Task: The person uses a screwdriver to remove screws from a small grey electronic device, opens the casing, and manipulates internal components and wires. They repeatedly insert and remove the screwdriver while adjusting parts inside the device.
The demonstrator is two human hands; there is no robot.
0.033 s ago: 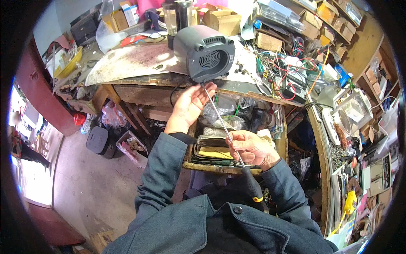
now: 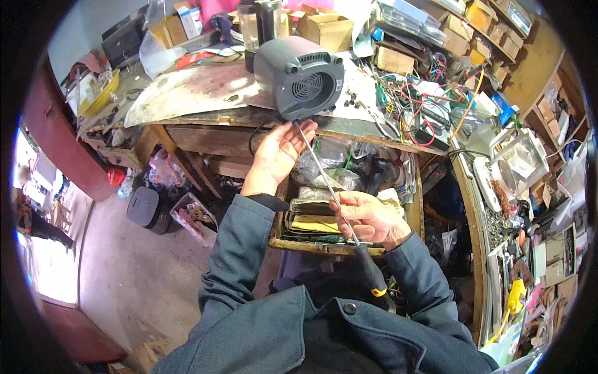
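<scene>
R hand (image 2: 372, 219) pinches screwdriver (image 2: 370, 269) by its shaft; L hand (image 2: 277, 157), loosely open, is nr the tip, contact unclear. Tip's at lower edge of grey appliance (image 2: 305, 84) on bench (image 2: 187, 96), exact seat hard to see.
</scene>
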